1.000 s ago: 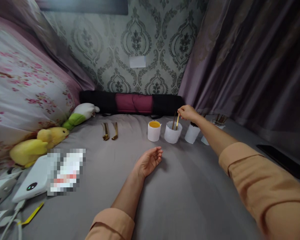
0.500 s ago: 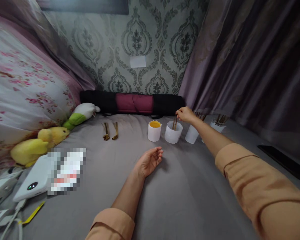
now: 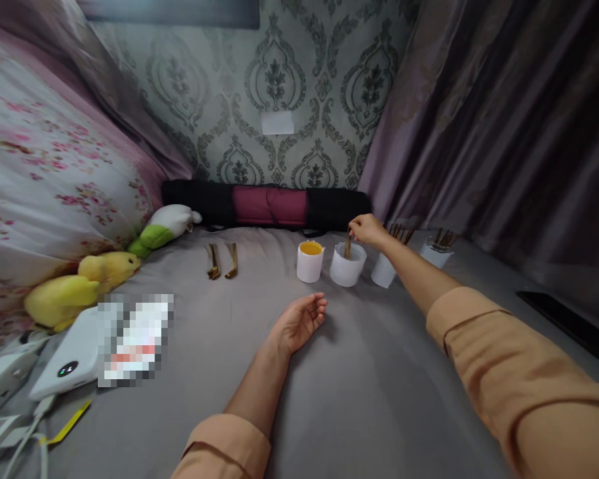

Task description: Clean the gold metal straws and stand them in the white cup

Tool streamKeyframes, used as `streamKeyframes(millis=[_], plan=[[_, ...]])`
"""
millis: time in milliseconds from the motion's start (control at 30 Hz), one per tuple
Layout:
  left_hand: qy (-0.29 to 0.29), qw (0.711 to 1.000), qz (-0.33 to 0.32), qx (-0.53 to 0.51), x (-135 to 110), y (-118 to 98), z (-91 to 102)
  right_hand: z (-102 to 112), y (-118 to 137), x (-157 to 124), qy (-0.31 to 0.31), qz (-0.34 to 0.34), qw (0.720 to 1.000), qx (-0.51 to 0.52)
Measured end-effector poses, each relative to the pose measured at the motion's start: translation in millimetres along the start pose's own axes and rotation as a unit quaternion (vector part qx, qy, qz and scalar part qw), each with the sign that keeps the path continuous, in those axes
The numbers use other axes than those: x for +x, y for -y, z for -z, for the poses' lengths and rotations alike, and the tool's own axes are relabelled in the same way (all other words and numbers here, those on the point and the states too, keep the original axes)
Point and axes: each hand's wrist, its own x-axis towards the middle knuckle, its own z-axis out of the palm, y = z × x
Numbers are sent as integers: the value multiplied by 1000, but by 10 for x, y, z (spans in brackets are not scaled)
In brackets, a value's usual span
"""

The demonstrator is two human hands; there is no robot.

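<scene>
Reaches far and right with the right hand (image 3: 368,229), pinching the upper end of a thin brown stick (image 3: 348,250) in a fingertip grip closed almost fully; cannot tell whether just 1 is bunched there. Has its lower end inside the wide white tub (image 3: 348,273), standing nearly upright. Rests the left hand (image 3: 302,324) on the grey sheet (image 3: 180,412), nearer than the tub, with palm turned up, fingers half curled, grip loosely open and holding nothing.

Has a white cup with a yellow inside (image 3: 309,267) just left of the tub; to the right, a slim white container (image 3: 382,271), partly behind the forearm, and a white-wrapped jar (image 3: 434,254), with sticks rising from both.

Shows 2 bunches of gold strips (image 3: 214,269) farther left, a black-and-maroon roll (image 3: 269,205) at the far edge, a yellow plush bird (image 3: 60,303) and a white power bank (image 3: 74,349) at left, and a flat black object (image 3: 566,324) at right.
</scene>
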Motion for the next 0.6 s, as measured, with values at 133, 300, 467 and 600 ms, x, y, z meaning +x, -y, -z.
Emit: streamKeyframes(millis=[133,300,467,600], plan=[[-4,1000,-1,-1,-11,-1,-11,-19,-16,20,7,-8,1000,2],[-4,1000,1,0,-6,-10,-12,-45,-46,42,9,-10,1000,3],[0,1000,1,0,-1,-19,-3,-50,-78,46,7,-14,1000,2],[-1,1000,1,1,8,-24,8,-41,-94,39,8,-12,1000,7]])
